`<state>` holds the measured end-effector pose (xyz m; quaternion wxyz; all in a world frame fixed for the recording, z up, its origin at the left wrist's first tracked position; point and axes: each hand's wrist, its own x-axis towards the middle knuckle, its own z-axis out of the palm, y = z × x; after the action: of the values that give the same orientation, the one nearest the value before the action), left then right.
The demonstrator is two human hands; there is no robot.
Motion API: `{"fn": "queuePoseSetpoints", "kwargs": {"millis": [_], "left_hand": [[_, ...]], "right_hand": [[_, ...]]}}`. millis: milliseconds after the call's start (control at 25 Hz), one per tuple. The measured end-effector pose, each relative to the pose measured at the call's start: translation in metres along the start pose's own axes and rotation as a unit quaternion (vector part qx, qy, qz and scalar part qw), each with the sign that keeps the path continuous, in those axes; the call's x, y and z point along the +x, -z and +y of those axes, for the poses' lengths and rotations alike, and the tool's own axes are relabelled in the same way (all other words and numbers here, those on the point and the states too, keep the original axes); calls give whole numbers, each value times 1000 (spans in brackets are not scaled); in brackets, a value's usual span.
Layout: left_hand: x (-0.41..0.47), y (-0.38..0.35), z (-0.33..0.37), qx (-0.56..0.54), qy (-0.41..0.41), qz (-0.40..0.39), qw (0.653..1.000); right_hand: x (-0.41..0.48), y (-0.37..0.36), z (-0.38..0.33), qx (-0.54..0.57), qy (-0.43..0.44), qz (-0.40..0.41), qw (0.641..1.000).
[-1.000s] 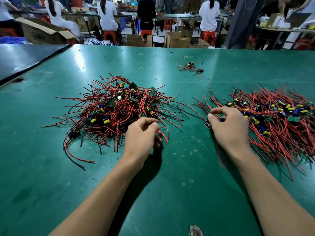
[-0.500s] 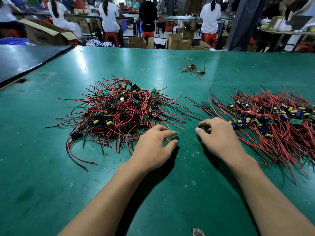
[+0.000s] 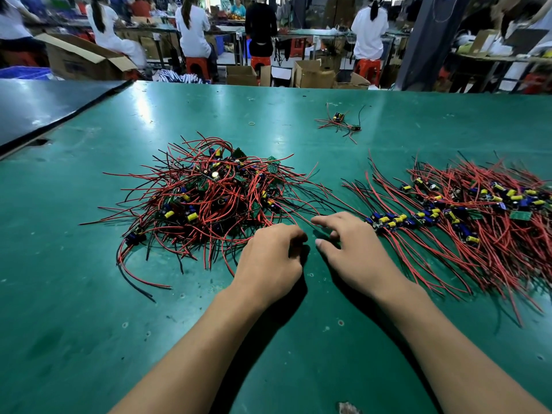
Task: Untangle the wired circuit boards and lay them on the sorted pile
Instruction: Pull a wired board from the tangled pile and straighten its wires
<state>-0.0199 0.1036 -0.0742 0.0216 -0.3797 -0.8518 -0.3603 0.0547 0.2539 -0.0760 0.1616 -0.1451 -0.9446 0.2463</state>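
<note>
Green table [image 3: 89, 324] shows between edges of tangled pile [image 3: 209, 201] and sorted pile [image 3: 478, 225].

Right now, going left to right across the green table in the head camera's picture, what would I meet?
Tangled heap of wired boards → left hand → right hand → sorted pile of wired boards.

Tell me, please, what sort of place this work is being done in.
Most likely an electronics assembly workshop: a tangled heap of wired circuit boards and a sorted pile lie on a green worktable, with seated workers behind.
</note>
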Motion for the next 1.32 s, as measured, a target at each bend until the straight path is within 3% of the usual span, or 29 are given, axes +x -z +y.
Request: {"fn": "queuePoseSetpoints", "kwargs": {"millis": [200, 560, 680, 800, 880, 960, 1080, 1160, 1320], "left_hand": [[-1, -1, 2, -39, 8, -25, 999], [-1, 12, 0, -79, 62, 5, 995], [-2, 11, 1, -74, 68, 18, 995], [-1, 10, -2, -69, 84, 34, 994], [0, 10, -4, -70, 97, 38, 992], [1, 9, -3, -74, 102, 44, 991], [3, 9, 0, -110, 118, 58, 985], [4, 9, 1, -156, 143, 62, 975], [5, 14, -1, -161, 183, 146, 959]], "right_hand": [[8, -11, -3, -34, -2, -39, 999], [11, -15, -15, 53, -77, 62, 994], [11, -13, -18, 66, -78, 59, 993], [12, -13, -16, -9, -63, 24, 998], [12, -9, -15, 37, -85, 34, 995], [13, 0, -16, 220, -136, 52, 965], [9, 19, -22, 505, -193, 17, 841], [5, 29, -24, 587, -181, -23, 789], [1, 40, -23, 629, -174, -56, 755]]}}
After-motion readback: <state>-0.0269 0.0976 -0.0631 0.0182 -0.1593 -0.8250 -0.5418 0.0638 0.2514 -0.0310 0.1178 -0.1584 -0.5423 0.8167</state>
